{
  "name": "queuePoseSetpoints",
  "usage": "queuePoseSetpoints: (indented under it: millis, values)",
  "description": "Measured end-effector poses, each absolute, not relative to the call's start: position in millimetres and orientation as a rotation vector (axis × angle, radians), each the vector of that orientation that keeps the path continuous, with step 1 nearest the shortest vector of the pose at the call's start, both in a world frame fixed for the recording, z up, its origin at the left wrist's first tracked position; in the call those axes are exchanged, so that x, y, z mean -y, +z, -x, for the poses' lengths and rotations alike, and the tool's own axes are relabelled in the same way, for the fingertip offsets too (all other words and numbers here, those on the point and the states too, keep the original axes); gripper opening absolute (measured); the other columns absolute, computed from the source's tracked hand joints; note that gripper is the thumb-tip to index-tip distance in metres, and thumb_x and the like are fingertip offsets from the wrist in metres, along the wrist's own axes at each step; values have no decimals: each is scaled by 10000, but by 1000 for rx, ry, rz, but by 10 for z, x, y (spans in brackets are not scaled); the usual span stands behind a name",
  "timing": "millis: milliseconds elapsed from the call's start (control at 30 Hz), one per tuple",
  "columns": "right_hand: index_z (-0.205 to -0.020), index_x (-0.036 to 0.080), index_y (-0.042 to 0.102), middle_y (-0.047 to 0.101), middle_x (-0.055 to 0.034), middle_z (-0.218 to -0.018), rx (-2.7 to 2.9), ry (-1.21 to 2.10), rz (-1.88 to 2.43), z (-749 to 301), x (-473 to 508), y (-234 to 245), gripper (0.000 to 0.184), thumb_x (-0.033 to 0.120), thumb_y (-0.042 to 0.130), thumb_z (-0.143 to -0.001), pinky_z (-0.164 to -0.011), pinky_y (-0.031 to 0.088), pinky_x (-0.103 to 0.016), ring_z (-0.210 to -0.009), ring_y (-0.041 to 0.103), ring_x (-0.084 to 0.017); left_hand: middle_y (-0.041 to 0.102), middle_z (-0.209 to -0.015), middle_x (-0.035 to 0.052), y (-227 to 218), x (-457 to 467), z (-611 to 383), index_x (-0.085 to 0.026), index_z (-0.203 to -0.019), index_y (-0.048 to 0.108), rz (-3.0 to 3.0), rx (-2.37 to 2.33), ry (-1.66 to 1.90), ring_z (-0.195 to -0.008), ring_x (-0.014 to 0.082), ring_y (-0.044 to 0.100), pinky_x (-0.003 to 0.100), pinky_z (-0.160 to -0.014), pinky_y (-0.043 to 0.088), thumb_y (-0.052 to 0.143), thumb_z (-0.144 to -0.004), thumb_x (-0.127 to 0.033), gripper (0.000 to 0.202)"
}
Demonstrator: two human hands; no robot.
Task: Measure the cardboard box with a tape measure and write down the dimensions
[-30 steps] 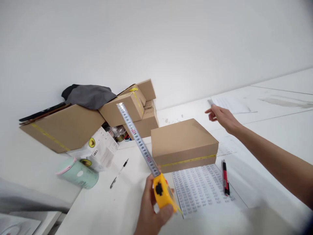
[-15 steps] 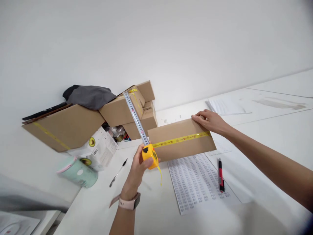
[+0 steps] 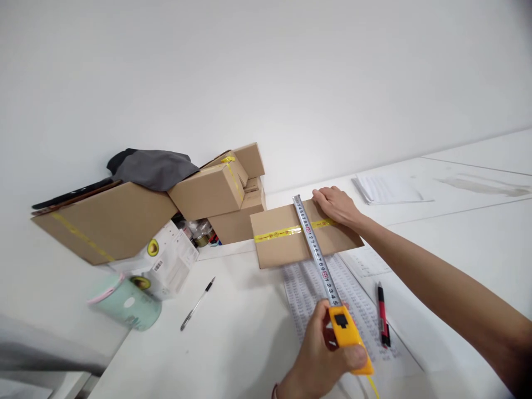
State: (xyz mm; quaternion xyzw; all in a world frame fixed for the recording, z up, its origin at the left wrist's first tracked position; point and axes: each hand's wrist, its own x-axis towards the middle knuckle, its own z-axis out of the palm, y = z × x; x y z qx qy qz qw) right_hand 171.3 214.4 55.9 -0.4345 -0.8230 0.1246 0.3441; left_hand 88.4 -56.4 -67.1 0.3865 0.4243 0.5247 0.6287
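Note:
My left hand [image 3: 322, 354] is closed round a yellow tape measure case [image 3: 349, 336] low in the view. Its steel blade [image 3: 316, 249] runs up and away across the face of a brown cardboard box [image 3: 286, 235] sealed with yellow tape. The blade's tip reaches the box's far edge. My right hand [image 3: 336, 204] rests on the box's far right corner, fingers curled over the edge, next to the blade's tip. The box stands tilted on a printed sheet [image 3: 357, 310] on the white table [image 3: 233, 332].
A red and black pen [image 3: 383, 316] lies right of the sheet, a black pen [image 3: 197, 303] to the left. Stacked cardboard boxes [image 3: 216, 191], a grey cloth [image 3: 152, 166], a white carton [image 3: 170, 260] and a mint cup [image 3: 127, 302] crowd the left. Papers [image 3: 384, 188] lie far right.
My left hand has moved right and toward me with the tape case, laying the blade across the box. My right hand shifted slightly left along the box's far edge.

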Motion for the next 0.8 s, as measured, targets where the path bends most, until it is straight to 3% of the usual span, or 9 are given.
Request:
queuePoseSetpoints:
  millis: [133,433,800]
  values:
    - [-670,241,460,691,-116,-886,2142,302,1176,-1660,-2112,589,509,561,253,-1007,-965,380,-502,-983,565,-317,565,-943,15,-789,536,-941,-215,-1056,550,-849,-1000,1164,-777,159,612,313,-735,534,967,-462,-547,798]
    - [-766,216,588,713,-142,-942,2129,251,1232,-1594,-2115,598,522,679,412,-930,-1013,346,-536,-1041,575,-350,591,-1048,47,-841,520,-934,-212,-1035,536,-832,-1032,1143,-819,165,602,292,-718,499,966,-476,-475,753]
    - [-801,220,554,689,-154,-1002,2099,337,1295,-1593,-2110,614,508,718,481,-872,-927,434,-521,-1117,545,-373,584,-1067,38,-755,507,-974,-214,-978,459,-802,-1010,1104,-770,112,529,250,-667,483,916,-543,-278,634]
